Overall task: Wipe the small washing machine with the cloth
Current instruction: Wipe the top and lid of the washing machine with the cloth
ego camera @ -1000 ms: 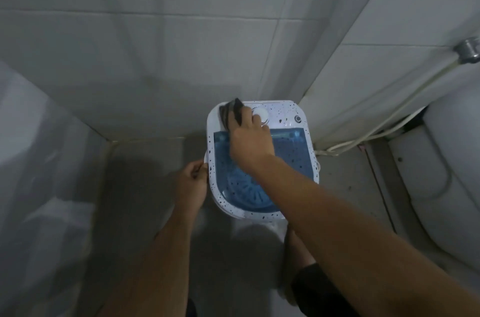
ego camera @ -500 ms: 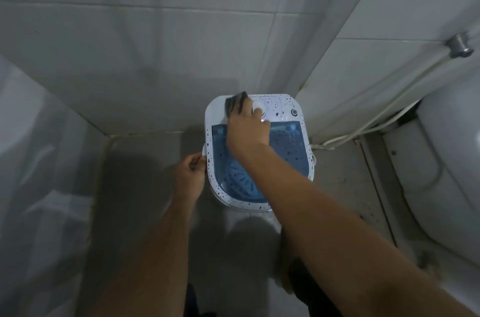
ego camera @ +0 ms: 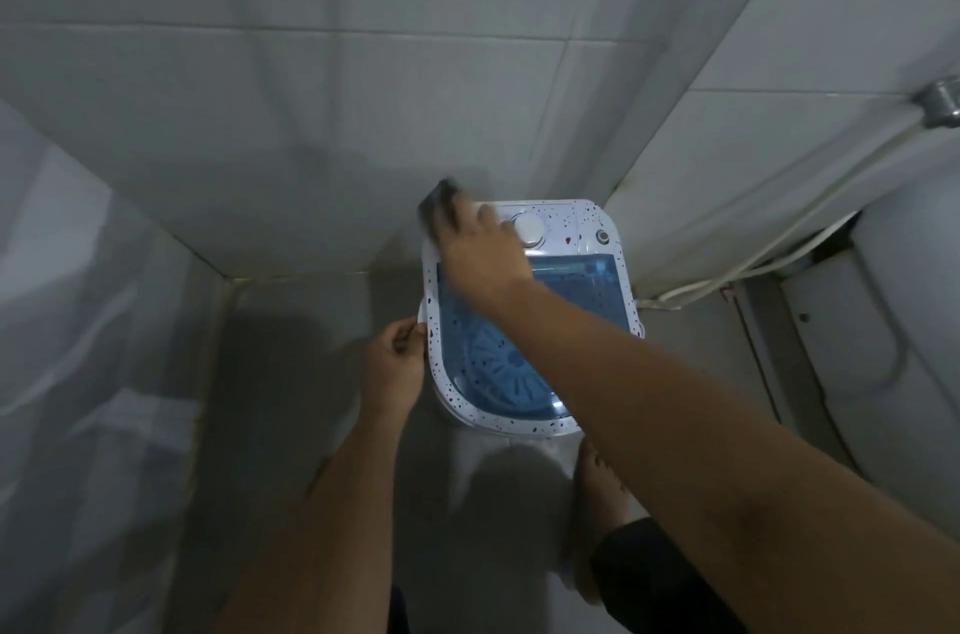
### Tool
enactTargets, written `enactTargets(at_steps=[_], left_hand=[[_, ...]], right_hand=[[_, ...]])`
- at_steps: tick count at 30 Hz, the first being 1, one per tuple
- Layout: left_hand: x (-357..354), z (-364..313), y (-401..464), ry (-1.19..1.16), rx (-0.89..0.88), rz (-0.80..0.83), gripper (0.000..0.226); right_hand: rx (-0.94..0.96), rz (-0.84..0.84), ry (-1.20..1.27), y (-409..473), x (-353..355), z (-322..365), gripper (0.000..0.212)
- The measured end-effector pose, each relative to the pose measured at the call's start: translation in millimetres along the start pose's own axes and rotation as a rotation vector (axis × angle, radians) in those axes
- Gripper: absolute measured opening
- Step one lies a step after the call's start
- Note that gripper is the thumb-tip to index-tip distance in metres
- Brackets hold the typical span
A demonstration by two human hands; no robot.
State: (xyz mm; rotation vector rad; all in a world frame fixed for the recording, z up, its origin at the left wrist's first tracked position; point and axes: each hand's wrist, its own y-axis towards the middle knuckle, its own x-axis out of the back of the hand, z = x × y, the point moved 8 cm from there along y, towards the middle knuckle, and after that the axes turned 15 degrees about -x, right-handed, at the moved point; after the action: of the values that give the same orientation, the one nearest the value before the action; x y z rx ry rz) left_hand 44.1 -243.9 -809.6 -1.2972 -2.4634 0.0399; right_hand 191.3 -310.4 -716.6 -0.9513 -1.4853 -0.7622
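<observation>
The small washing machine (ego camera: 576, 228) stands on the floor against the tiled wall; it is white with dark speckles, a blue see-through lid (ego camera: 587, 285) and a round white knob (ego camera: 530, 229). My right hand (ego camera: 480, 251) presses a dark cloth (ego camera: 441, 207) onto the machine's back left corner, the cloth blurred and sticking out past the edge. My left hand (ego camera: 395, 366) grips the small white handle on the machine's left side.
Tiled walls close in behind and to the right. A white hose (ego camera: 779, 238) runs from a metal fitting (ego camera: 940, 101) down the right wall. A white toilet (ego camera: 904, 311) sits at the right. My bare foot (ego camera: 597, 483) stands by the machine's front.
My right hand has slid the cloth left and back, from beside the knob to the machine's back left corner. My left hand has stayed on the side handle.
</observation>
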Motion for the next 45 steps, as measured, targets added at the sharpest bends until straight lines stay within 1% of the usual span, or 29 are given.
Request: enactTargets(at_steps=[1, 2, 3, 4, 5, 6, 7, 8, 9, 10, 13, 14, 15, 17, 19, 21, 22, 24, 27, 29, 30, 32, 35, 38, 40, 42, 44, 45], left_hand=[[-1, 2, 1, 0.001, 0.000, 0.004, 0.014], [-1, 1, 1, 0.000, -0.004, 0.005, 0.012], [0, -1, 1, 0.004, -0.013, 0.006, 0.010], [0, -3, 1, 0.009, -0.021, 0.010, 0.009], [0, -3, 1, 0.015, -0.022, 0.015, 0.009], [0, -4, 0, 0.019, -0.021, 0.020, 0.010], [0, -3, -1, 0.018, -0.023, 0.025, 0.010], [0, -2, 0, 0.016, -0.020, 0.028, 0.012], [0, -2, 0, 0.006, -0.020, 0.023, 0.013], [0, -1, 1, 0.001, -0.016, 0.015, 0.013], [-2, 0, 2, 0.016, -0.004, 0.023, 0.009], [-3, 2, 3, 0.014, 0.001, 0.030, 0.009], [-3, 5, 4, 0.006, 0.002, 0.031, 0.009], [-3, 9, 6, 0.009, -0.019, 0.042, 0.009], [-3, 7, 5, 0.009, -0.018, 0.045, 0.010], [-3, 3, 3, -0.003, -0.013, 0.034, 0.012], [-2, -1, 2, 0.001, -0.016, 0.028, 0.016], [-1, -2, 3, 0.006, -0.023, 0.017, 0.020], [-1, 4, 4, -0.014, -0.003, 0.017, 0.018], [-2, 6, 6, -0.004, -0.002, 0.024, 0.016], [-2, 7, 6, -0.004, -0.005, 0.028, 0.017], [-3, 6, 6, 0.001, -0.009, 0.044, 0.021], [-4, 5, 5, -0.003, 0.000, 0.034, 0.022], [-4, -1, 3, 0.001, 0.005, 0.035, 0.023], [-3, -3, 1, 0.010, 0.011, 0.036, 0.018], [-1, -3, 0, 0.012, 0.015, 0.037, 0.016], [-1, -6, -2, 0.026, 0.001, 0.051, 0.015], [-2, -7, -2, 0.022, -0.007, 0.059, 0.015]], right_hand=[[0.184, -0.001, -0.021, -17, -7, 14, 0.068], [0.291, 0.003, -0.023, -25, -9, 18, 0.070], [0.293, 0.004, -0.015, -20, -5, 14, 0.072], [0.208, -0.002, -0.010, -4, 1, 7, 0.074], [0.066, 0.007, 0.006, 14, 9, -4, 0.072], [-0.077, 0.037, 0.034, 30, 14, -13, 0.066], [-0.174, 0.070, 0.053, 41, 19, -17, 0.058], [-0.211, 0.090, 0.039, 45, 21, -15, 0.052], [-0.190, 0.088, 0.013, 44, 22, -8, 0.049], [-0.119, 0.077, -0.019, 38, 21, 3, 0.049], [0.246, 0.098, -0.081, -12, 10, 34, 0.052], [0.320, 0.104, -0.084, -20, 10, 34, 0.054], [0.318, 0.095, -0.072, -18, 15, 28, 0.057], [0.146, 0.088, -0.034, 8, 29, -3, 0.058], [-0.044, 0.179, 0.021, 43, 32, -47, 0.049], [-0.139, 0.310, 0.111, 61, 25, -88, 0.037], [-0.142, 0.338, 0.145, 64, 22, -107, 0.034], [-0.096, 0.321, 0.191, 59, 16, -136, 0.032], [-0.029, 0.163, 0.220, 36, 9, -166, 0.037], [0.067, 0.057, 0.197, 12, 4, -169, 0.040], [0.116, 0.036, 0.174, 2, 1, -168, 0.040], [0.153, 0.033, 0.127, 1, 2, -166, 0.041], [0.129, 0.041, 0.070, 23, 11, -155, 0.045], [0.078, 0.086, 0.136, 33, 10, -137, 0.044], [0.039, 0.096, 0.196, 28, 4, -137, 0.045], [-0.038, 0.054, 0.214, 17, -1, -150, 0.048], [-0.137, 0.013, 0.183, -6, -10, -163, 0.053], [-0.146, -0.003, 0.149, -22, -15, -163, 0.057]])
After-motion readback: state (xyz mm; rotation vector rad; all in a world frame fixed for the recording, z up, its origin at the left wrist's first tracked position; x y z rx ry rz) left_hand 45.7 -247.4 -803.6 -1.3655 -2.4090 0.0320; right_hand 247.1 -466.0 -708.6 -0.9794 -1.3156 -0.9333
